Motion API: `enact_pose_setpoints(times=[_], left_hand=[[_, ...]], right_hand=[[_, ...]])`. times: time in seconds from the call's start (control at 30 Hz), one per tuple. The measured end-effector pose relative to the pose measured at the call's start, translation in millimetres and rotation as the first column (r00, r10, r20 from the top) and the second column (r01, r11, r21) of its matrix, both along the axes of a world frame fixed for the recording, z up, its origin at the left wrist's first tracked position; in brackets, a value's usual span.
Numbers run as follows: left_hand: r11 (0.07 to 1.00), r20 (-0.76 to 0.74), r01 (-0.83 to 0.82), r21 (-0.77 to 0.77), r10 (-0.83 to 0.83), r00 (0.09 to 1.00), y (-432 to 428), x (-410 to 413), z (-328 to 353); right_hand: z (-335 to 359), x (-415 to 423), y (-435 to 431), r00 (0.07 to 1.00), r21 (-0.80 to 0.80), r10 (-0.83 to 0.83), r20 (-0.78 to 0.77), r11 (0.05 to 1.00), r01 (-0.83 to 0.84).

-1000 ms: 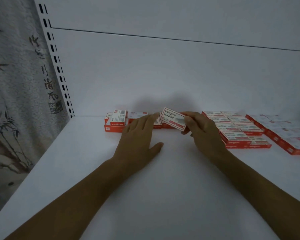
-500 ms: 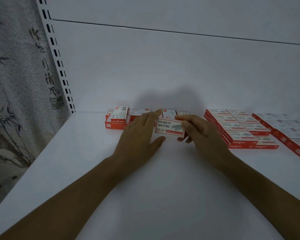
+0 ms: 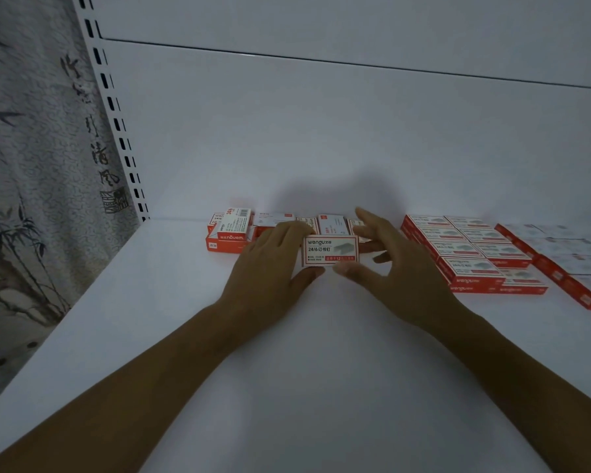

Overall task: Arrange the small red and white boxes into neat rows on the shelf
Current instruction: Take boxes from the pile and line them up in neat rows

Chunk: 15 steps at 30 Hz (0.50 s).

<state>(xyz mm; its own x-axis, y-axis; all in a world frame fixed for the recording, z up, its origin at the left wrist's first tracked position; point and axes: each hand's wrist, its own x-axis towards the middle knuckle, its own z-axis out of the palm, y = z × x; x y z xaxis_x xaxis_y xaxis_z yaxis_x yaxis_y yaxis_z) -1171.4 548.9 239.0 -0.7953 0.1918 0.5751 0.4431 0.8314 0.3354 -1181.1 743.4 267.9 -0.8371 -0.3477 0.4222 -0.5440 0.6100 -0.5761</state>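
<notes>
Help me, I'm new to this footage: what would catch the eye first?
A red and white box at the centre of the shelf, printed face showing, with the left hand and right hand touching its ends. Neat rows of boxes lie to the right; a jumbled cluster sits back left.
</notes>
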Motion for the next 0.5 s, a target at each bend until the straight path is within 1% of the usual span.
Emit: enact_pose_setpoints(times=[0.03,0.13,0.2,0.27,0.37,0.43,0.5], left_hand=[[1.0,0.005,0.002,0.0,-0.002,1.0,-0.5,0.0,-0.1],[0.999,0.027,0.014,-0.034,-0.013,1.0,1.0,3.4,4.1],[0.998,0.038,0.019,-0.064,-0.017,0.999,1.7,6.2,7.7],[0.997,0.043,0.005,-0.08,-0.002,0.999,0.7,9.9,8.6],[0.994,0.037,0.008,-0.106,-0.004,0.999,3.2,16.2,11.7],[0.99,0.021,0.02,-0.138,-0.017,1.0,10.7,21.5,17.4],[0.984,-0.003,0.032,-0.176,-0.033,0.999,27.2,25.4,26.3]], right_hand=[[-2.2,-0.4,1.1,0.999,0.067,-0.001,-0.038,0.998,0.004],[-5.4,-1.7,5.4,0.991,0.184,-0.007,-0.134,0.982,0.032],[-1.1,-0.1,5.4,0.986,0.275,-0.022,-0.167,0.959,0.068],[4.5,4.5,3.3,0.982,0.381,-0.038,-0.188,0.918,0.108],[19.5,10.3,5.7,0.96,0.509,-0.024,-0.28,0.844,0.17],[32.5,14.6,17.7,0.944,0.533,-0.012,-0.331,0.823,0.197],[43.4,20.1,37.1,0.93,0.518,-0.019,-0.367,0.826,0.221]])
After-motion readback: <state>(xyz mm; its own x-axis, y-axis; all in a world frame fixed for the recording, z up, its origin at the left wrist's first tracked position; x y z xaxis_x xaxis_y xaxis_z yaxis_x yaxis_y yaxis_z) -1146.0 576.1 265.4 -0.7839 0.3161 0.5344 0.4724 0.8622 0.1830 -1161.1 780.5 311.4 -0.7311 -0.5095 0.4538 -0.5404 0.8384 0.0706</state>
